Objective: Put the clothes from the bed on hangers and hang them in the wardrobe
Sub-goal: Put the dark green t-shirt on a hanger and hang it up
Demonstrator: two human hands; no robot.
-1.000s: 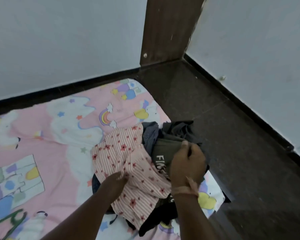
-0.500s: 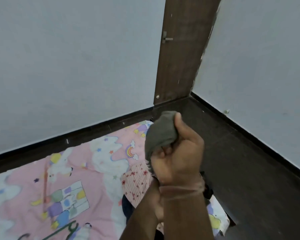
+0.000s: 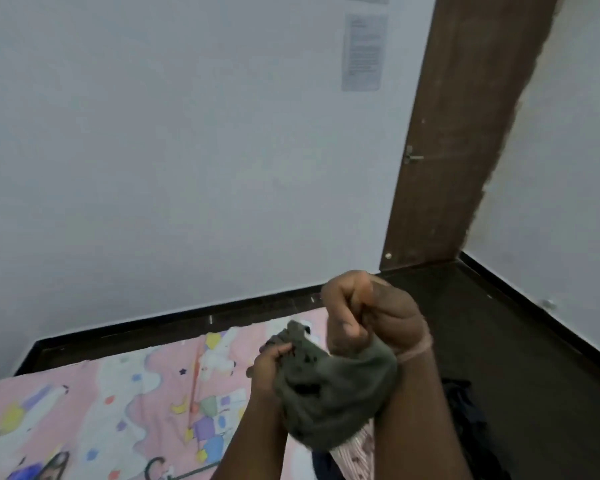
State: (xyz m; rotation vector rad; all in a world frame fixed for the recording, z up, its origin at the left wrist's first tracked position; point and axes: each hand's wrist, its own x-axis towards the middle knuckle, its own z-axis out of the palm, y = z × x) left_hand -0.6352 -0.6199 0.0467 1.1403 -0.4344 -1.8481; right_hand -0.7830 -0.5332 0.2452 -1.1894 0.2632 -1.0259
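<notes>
White walls (image 3: 187,168) meet at a corner occupied by a brown wooden door (image 3: 458,133), with a dark floor (image 3: 499,358) running along the right side. A pink cartoon-print bedsheet (image 3: 101,410) covers the bed at lower left, its far edge lying just short of the black skirting (image 3: 187,323). An olive-grey garment (image 3: 329,386) is held bunched in the air above the bed's right edge; no clear long axis can be determined, though the bundle sags downward from the upper grip. The right hand (image 3: 371,317) is clenched around the garment's upper part, fingers curled tight. The left hand (image 3: 267,368) is seen pinching the bundle's left side, lower down. A striped pink floral garment (image 3: 357,455) and dark clothing (image 3: 465,410) are observed below the forearms, at the bed's edge. Open floor is noted to the right, between bed and wall. A paper notice (image 3: 362,51) is fixed to the wall beside the door.
</notes>
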